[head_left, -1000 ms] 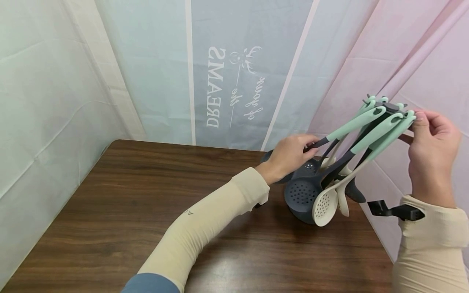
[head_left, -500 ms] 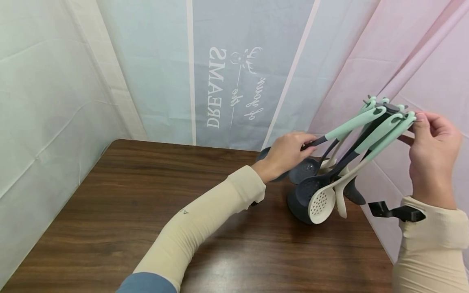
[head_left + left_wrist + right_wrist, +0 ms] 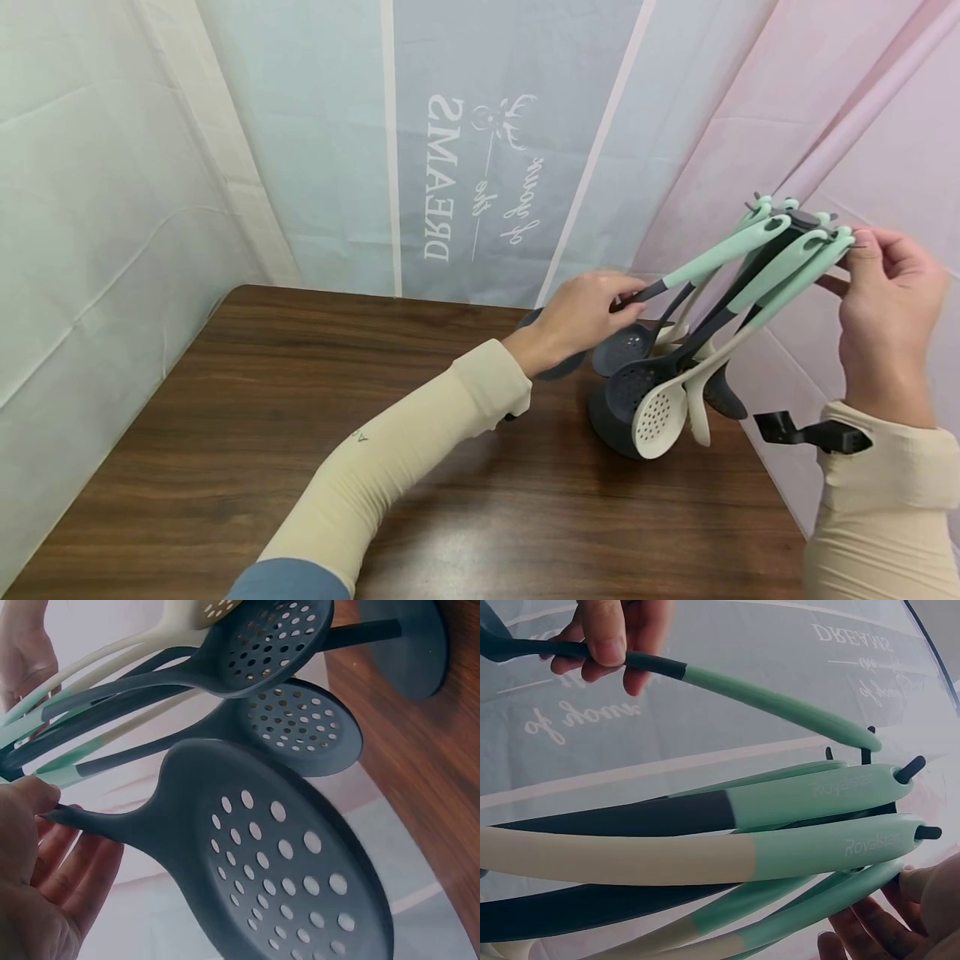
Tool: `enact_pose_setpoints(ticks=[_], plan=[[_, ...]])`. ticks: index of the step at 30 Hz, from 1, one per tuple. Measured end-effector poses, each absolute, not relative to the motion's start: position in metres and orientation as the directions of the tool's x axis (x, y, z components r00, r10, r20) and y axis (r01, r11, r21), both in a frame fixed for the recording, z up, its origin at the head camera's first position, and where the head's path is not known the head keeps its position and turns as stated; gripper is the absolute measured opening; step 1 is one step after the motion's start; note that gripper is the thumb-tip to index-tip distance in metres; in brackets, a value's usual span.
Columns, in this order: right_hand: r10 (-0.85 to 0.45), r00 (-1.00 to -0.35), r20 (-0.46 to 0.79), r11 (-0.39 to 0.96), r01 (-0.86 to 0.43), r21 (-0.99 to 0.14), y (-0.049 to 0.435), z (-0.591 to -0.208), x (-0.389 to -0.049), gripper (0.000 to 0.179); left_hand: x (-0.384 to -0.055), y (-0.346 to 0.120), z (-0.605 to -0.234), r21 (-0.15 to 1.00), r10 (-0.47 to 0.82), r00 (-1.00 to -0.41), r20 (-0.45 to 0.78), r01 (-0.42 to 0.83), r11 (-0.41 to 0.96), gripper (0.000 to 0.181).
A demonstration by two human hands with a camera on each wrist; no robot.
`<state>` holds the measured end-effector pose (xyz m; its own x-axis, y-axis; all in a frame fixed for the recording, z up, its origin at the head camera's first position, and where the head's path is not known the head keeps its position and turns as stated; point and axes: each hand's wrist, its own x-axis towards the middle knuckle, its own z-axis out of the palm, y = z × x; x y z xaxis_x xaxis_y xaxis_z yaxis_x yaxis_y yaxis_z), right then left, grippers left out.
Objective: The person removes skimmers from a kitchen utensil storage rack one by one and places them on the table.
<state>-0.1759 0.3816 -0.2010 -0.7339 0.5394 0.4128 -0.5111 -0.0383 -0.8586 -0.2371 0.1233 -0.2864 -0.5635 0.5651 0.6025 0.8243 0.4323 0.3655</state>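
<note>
My left hand (image 3: 577, 317) pinches the dark shaft of a large grey skimmer (image 3: 196, 825). Its mint handle (image 3: 720, 252) slants up to the top of a dark utensil stand (image 3: 801, 220), its looped end still around a hook. At the stand's opposite side my right hand (image 3: 888, 308) pinches a hook beside a handle end with thumb and fingertips. Other utensils hang there by their mint handles, among them a cream slotted spoon (image 3: 651, 448) and a dark slotted one (image 3: 637, 379). The left hand partly covers the skimmer's head in the head view.
The stand's round dark base (image 3: 609, 429) rests on a brown wooden table (image 3: 300, 417) near its right edge. Printed cloth (image 3: 495, 67) hangs behind the table, and pink cloth (image 3: 825, 125) closes in on the right. A black wrist mount (image 3: 813, 435) sticks out from the right sleeve.
My left hand has shifted slightly left, drawing the skimmer's head outward from the stand. The cream and dark slotted spoons have swung a little. My right hand has stayed almost still.
</note>
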Motion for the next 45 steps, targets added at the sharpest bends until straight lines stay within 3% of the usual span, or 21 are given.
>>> enact_pose_setpoints(ticks=[14, 26, 32, 45], plan=[[0.552, -0.733, 0.398, -0.019, -0.487, -0.873, 0.379, -0.201, -0.175, 0.021, -0.230, 0.125, -0.281, 0.463, 0.539, -0.554, 0.635, 0.831, 0.309, 0.026], [0.540, -0.738, 0.405, -0.025, -0.495, -0.869, 0.380, -0.201, -0.176, 0.020, -0.227, 0.115, -0.277, 0.558, 0.465, -0.631, 0.621, 0.773, 0.303, 0.024], [0.530, -0.742, 0.411, -0.043, -0.508, -0.860, 0.381, -0.201, -0.176, 0.019, -0.228, 0.105, -0.276, 0.593, 0.451, -0.668, 0.592, 0.740, 0.318, 0.032], [0.542, -0.737, 0.405, -0.007, -0.485, -0.874, 0.380, -0.201, -0.176, 0.019, -0.234, 0.069, -0.284, 0.609, 0.397, -0.678, 0.619, 0.733, 0.302, 0.060]])
